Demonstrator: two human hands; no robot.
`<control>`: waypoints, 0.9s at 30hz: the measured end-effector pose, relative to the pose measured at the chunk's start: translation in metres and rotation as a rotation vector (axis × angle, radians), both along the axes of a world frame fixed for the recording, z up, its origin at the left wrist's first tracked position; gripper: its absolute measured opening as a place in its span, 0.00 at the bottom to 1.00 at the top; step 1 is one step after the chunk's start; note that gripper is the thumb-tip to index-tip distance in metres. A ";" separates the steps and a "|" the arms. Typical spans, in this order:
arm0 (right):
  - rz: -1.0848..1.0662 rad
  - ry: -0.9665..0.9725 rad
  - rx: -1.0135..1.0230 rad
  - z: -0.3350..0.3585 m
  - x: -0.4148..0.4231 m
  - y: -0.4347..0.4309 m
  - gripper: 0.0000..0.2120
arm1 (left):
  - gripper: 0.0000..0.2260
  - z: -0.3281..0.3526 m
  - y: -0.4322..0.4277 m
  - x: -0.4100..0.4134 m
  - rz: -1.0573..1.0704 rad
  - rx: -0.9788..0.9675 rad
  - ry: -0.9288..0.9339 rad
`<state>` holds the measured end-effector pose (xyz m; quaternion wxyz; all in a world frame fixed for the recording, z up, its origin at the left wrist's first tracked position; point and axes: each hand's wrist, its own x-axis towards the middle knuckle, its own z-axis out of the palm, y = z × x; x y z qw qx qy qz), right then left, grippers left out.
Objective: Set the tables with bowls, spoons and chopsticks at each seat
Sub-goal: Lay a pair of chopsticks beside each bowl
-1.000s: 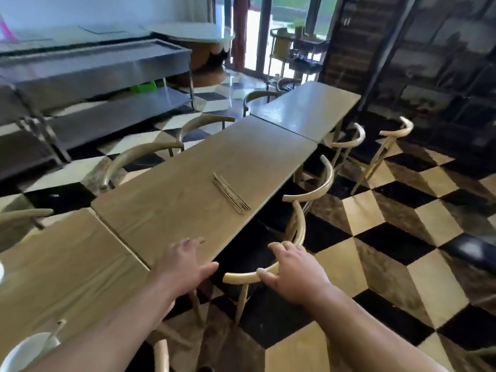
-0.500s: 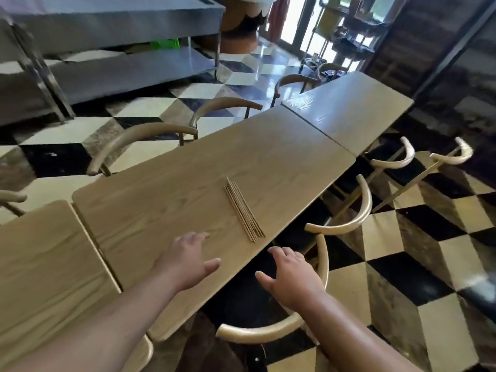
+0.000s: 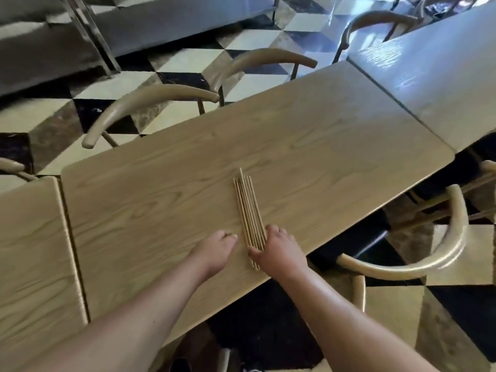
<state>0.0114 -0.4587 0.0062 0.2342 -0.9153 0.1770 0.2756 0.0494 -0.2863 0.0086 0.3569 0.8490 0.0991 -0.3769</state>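
Note:
A bundle of several light wooden chopsticks [image 3: 248,208] lies flat on the middle wooden table [image 3: 322,146], pointing away from me, near its front edge. My right hand [image 3: 279,251] is on the bundle's near end, thumb on its left side and fingers curled over its right side, pinching it. My left hand [image 3: 214,251] rests on the tabletop just left of the bundle with loosely curled fingers, holding nothing. No bowls or spoons are in view.
Curved-back wooden chairs stand at the far side [image 3: 150,100] [image 3: 268,56] and at my near right [image 3: 429,259]. Matching tables adjoin on the left [image 3: 29,251] and right [image 3: 442,76]. A steel counter [image 3: 53,36] stands beyond the checkered floor.
I moved along the table toward the chopsticks. My right hand left the chair back and took the bundle's near end. My left hand slid up beside the bundle.

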 end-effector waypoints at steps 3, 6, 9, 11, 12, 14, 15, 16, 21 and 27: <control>0.001 0.008 -0.014 -0.025 0.022 -0.004 0.36 | 0.18 -0.022 -0.027 0.013 0.274 -0.198 0.151; 0.025 -0.020 -0.035 -0.041 0.038 -0.003 0.36 | 0.12 -0.037 -0.045 0.017 0.540 -0.372 0.290; 0.053 -0.010 -0.033 -0.048 0.053 0.004 0.31 | 0.14 -0.044 -0.048 0.024 0.602 -0.407 0.324; 0.083 0.004 -0.047 -0.050 0.061 0.010 0.30 | 0.19 -0.047 -0.047 0.029 0.568 -0.380 0.305; 0.095 0.012 -0.056 -0.051 0.064 0.011 0.29 | 0.21 -0.046 -0.046 0.031 0.544 -0.366 0.303; 0.112 0.029 -0.074 -0.051 0.070 0.013 0.24 | 0.20 -0.044 -0.048 0.034 0.468 -0.294 0.268; 0.130 0.035 -0.086 -0.051 0.072 0.014 0.22 | 0.19 -0.046 -0.049 0.035 0.415 -0.247 0.238; 0.157 0.039 -0.101 -0.049 0.075 0.013 0.21 | 0.18 -0.046 -0.050 0.036 0.357 -0.201 0.214; 0.256 0.047 -0.184 -0.046 0.079 0.019 0.18 | 0.13 -0.047 -0.033 0.025 0.359 -0.159 0.213; 0.196 0.059 -0.157 -0.042 0.072 0.029 0.12 | 0.10 -0.036 0.015 0.003 0.465 -0.192 0.207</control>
